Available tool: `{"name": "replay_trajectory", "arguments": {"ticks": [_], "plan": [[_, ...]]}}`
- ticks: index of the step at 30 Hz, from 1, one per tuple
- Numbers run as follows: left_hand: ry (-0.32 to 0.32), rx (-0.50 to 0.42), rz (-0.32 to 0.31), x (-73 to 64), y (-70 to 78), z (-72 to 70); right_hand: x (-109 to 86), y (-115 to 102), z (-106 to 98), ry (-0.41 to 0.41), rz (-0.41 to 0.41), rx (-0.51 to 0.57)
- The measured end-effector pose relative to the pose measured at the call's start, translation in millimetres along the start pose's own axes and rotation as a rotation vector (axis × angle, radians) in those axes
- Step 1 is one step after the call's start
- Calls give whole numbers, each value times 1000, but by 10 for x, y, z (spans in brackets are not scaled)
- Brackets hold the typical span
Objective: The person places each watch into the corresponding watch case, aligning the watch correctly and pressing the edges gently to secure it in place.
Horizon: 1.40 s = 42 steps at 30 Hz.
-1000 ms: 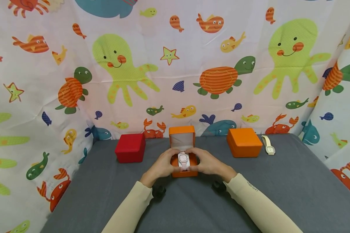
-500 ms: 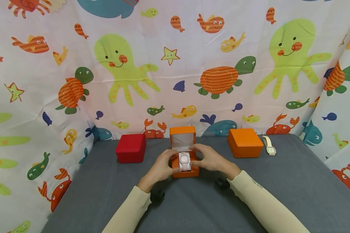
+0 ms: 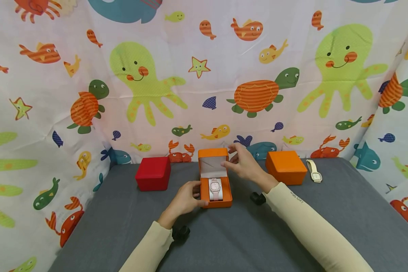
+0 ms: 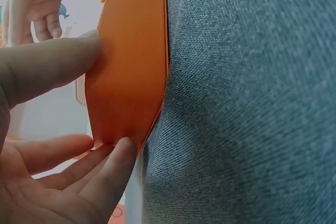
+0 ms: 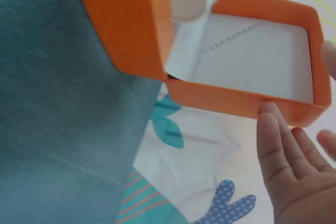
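Note:
An orange watch box (image 3: 221,204) stands with its lid (image 3: 204,152) raised in the middle of the table. Inside, a wristwatch with a pale pink strap (image 3: 215,186) is wrapped round a white cushion. My left hand (image 3: 183,200) holds the base at its front left, the thumb along the front edge and the fingertips against the left side, as the left wrist view shows on the box (image 4: 131,40). Up at the lid's right side is my right hand (image 3: 243,164). In the right wrist view its fairly straight fingers (image 5: 273,145) meet the lid's side wall.
To the left sits a red box (image 3: 153,173). A second orange box (image 3: 285,168), lid down, stands at the right, with a cream-strapped wristwatch (image 3: 314,172) beside it. A curtain printed with sea animals (image 3: 197,90) hangs behind the grey table cloth (image 3: 217,241).
Both hands have left the watch cushion. The right hand has risen to the lid's right side; the left has shifted down and left onto the base. Watch and box have stayed put.

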State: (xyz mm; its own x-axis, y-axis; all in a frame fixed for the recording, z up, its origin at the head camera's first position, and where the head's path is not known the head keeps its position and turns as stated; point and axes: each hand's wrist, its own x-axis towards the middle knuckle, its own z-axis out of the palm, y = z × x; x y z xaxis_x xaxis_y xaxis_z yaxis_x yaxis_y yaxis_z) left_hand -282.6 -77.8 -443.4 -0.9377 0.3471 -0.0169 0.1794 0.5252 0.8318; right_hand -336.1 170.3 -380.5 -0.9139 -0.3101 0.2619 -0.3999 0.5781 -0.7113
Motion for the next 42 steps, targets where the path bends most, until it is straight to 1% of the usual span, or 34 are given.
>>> {"name": "replay_trajectory", "arguments": {"ticks": [3, 8, 12, 19, 21, 26, 29, 34, 38, 42], "plan": [[-9, -19, -19, -2, -10, 1, 71, -38, -24, -29, -19, -56], [-13, -33, -38, -1, -31, 6, 155, -49, -44, -83, -78, -156], [-18, -48, -48, 0, -38, 9, 183, -35, -48, -96, -123, -196], [-9, -49, -48, -9, -55, 13, 146, -37, -69, -110, -173, -124], [-8, -56, -48, -9, -67, 20, 112, -36, -74, -123, -165, -114], [-11, -83, -49, -3, -98, 42, 8, -40, -98, -174, -107, -126], [-3, -110, -44, -1, -96, 45, -36, -53, -108, -198, -95, -128], [-2, -142, -33, -3, -119, 57, -138, -46, -96, -227, -71, -99], [-9, -154, -33, -4, -130, 63, -229, -10, -69, -224, -100, -73], [-6, -146, -27, -5, -121, 40, -282, -5, -44, -209, -139, -47]]}}
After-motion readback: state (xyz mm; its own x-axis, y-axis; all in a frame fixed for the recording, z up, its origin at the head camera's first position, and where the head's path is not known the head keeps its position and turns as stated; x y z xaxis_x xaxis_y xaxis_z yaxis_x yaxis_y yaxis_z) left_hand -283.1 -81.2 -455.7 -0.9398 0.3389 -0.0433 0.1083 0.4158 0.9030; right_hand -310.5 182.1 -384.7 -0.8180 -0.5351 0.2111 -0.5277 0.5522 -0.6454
